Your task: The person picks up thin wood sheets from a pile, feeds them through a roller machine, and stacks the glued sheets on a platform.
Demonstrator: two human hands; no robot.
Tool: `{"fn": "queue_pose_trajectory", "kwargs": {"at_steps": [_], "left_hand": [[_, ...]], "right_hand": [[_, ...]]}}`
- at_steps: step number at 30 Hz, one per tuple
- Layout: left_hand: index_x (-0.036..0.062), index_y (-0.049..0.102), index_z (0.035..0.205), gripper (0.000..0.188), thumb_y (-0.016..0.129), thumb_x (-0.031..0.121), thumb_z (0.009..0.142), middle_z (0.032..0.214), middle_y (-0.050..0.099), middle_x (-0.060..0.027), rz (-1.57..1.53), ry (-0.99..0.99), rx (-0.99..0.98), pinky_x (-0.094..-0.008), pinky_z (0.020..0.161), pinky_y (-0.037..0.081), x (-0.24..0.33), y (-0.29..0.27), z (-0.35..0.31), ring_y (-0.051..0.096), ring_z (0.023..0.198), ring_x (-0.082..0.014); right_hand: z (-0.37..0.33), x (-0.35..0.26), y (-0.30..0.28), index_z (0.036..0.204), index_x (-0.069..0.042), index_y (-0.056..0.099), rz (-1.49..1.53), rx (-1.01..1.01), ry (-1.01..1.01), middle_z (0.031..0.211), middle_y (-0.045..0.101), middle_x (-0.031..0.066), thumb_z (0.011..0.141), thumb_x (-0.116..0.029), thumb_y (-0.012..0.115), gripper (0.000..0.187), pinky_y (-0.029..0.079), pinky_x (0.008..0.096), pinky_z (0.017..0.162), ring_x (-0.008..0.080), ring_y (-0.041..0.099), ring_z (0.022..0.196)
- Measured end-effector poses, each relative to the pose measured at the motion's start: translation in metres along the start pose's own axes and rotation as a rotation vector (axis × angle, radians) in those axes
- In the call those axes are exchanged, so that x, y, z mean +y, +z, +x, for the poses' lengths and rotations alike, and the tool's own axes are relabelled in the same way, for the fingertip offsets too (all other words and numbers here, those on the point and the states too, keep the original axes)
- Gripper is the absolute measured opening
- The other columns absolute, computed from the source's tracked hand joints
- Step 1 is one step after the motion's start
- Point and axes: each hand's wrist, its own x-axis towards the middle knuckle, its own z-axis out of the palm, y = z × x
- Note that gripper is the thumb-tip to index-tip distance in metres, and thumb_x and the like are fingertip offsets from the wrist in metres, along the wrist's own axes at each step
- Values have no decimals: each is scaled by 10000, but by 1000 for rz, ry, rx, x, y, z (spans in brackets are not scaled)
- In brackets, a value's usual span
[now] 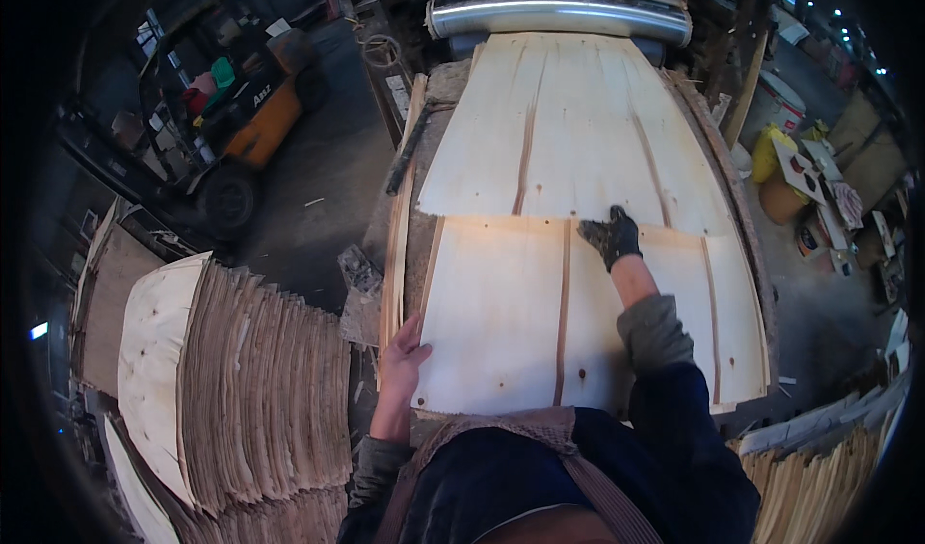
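Two pale wood veneer sheets with brown streaks lie end to end in front of me. The far veneer sheet (578, 125) reaches up to a shiny metal roller (568, 14), its near edge overlapping the near veneer sheet (501, 303). My right hand (612, 237), in a black glove, rests on that overlap with thumb and fingers apart. Bare, my left hand (405, 359) lies against the near sheet's left edge, fingers stretched out and thumb apart. Its fingertips are partly hard to make out.
A tall stack of veneer sheets (265, 390) stands at the lower left, with another veneer stack (819, 477) at the lower right. An orange forklift (260, 130) is parked at the far left. On the right are a white bucket (779, 101) and a yellow bag (768, 154).
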Motion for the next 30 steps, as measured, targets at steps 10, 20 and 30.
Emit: {"fn": "queue_pose_trajectory", "kwargs": {"at_steps": [10, 20, 30], "left_hand": [[-40, 475, 1203, 419, 569, 8, 798, 1101, 586, -111, 1, -296, -63, -299, 863, 441, 18, 8, -3, 574, 971, -189], [-49, 482, 1187, 401, 544, 13, 796, 1070, 596, -118, -121, -148, -291, -279, 842, 446, 49, 24, -5, 575, 959, -172], [-62, 496, 1161, 370, 544, 30, 806, 1005, 615, -149, -358, -97, -342, -290, 759, 514, 91, 17, 6, 627, 873, -204]], "right_hand": [[37, 20, 10, 1193, -18, 384, -82, -408, 27, 1195, 491, 253, 933, -239, 398, 341, 470, 484, 875, 388, 503, 1106], [-266, 46, -88, 1166, 35, 475, -127, -365, 309, 1081, 574, 218, 933, -205, 422, 338, 477, 473, 876, 335, 584, 995], [-349, 53, -121, 754, -67, 584, -289, 5, 37, 595, 582, 98, 897, -369, 484, 349, 521, 461, 592, 262, 583, 520]]}}
